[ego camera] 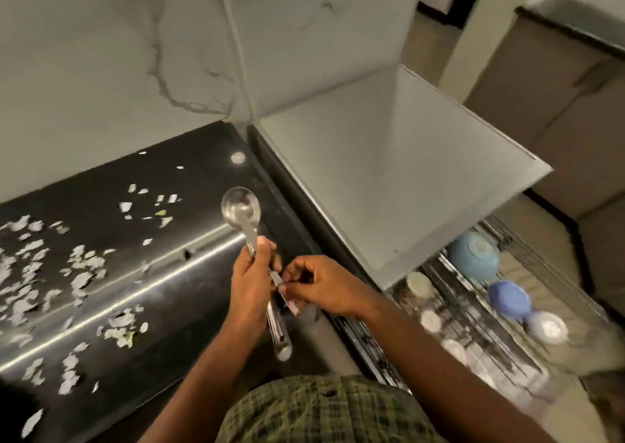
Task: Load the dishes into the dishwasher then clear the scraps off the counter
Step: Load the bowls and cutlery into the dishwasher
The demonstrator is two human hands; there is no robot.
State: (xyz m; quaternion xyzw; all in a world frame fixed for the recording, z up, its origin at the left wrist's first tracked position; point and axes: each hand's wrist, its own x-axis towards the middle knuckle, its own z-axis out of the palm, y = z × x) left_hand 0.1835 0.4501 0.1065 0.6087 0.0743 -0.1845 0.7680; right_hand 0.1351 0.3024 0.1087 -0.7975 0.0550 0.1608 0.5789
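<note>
Steel spoon (240,210) upright above scrap-strewn counter (189,178); bowls (473,256) racked.

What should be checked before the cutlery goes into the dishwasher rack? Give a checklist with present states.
1. Left hand grip on the large spoon: ok, fingers curled round the handle.
2. Right hand grip on a second utensil: ok, pinched; its type cannot tell.
3. Rack pulled out: ok.
4. Free cutlery slot: cannot tell, blurred.
5. Scraps cleared from the counter: not ok.
</note>
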